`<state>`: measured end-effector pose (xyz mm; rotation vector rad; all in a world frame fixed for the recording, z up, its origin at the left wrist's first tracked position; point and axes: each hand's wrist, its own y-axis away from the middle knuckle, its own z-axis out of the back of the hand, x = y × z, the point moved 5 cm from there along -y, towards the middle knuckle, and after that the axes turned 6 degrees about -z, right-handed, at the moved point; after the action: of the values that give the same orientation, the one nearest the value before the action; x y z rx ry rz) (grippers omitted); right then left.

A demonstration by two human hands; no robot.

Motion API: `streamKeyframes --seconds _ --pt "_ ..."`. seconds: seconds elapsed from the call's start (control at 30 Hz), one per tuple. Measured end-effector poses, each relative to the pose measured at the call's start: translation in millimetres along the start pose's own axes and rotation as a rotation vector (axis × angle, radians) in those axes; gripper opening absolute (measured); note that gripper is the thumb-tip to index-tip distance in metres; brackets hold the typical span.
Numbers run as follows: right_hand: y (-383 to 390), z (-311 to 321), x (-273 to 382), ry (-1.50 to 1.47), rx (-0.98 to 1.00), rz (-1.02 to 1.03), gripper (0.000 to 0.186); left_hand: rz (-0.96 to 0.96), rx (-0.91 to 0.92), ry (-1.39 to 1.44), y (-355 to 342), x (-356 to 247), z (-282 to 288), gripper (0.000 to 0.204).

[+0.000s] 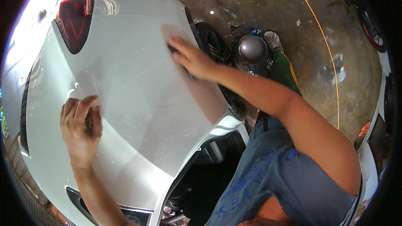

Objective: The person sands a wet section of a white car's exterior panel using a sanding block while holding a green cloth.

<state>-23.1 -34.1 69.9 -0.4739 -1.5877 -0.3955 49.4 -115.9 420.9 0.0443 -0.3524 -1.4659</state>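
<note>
A pale, glossy car body (130,83) spreads below my arms, with small specks and wet-looking smears on its surface. My right hand (194,60) is pressed to the panel above the wheel, its fingers closed over a dark flat pad (171,48), mostly covered by the hand. A dull brownish patch runs along the panel beneath it. On the left, my left hand (79,121) is curled just over the paint, thumb and fingers bent around a small greenish-brown lump (88,120). What the lump is cannot be made out.
A red tail light (75,23) sits at the car's upper left corner. The dark window opening (209,171) lies near me. Beside the black tyre (211,42) are a grey dome-shaped object (252,49) and a leg in green trousers (284,69). An orange hose (320,23) crosses the stained floor.
</note>
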Motion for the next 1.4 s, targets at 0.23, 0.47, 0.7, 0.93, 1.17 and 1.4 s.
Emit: streamKeyframes --seconds 0.23,0.47,0.7,0.93,1.17,1.4 --pt "-4.8 -14.0 6.5 -0.037 -0.043 -0.007 0.052 0.034 0.021 0.006 9.7 4.1 -2.7 0.025" --pt "34.3 -8.3 9.5 0.031 0.027 0.054 0.054 0.027 0.006 0.002 8.5 3.3 -2.6 0.027" --pt "-33.2 -9.8 -7.6 -0.027 -0.049 -0.069 0.052 0.006 -0.071 -0.108 8.6 17.1 -2.6 0.040" --pt "91.6 -15.6 28.1 0.027 0.093 0.221 0.059 0.263 -0.224 -0.450 24.5 47.0 4.6 0.073" --pt "-84.4 15.7 -39.6 -0.100 0.025 -0.095 0.055 0.394 -0.205 -0.169 18.0 51.2 -12.9 0.064" --pt "-30.2 177.4 -109.3 -0.313 0.072 -0.640 0.058 0.432 0.117 -0.219 -46.2 -8.4 -80.4 0.057"
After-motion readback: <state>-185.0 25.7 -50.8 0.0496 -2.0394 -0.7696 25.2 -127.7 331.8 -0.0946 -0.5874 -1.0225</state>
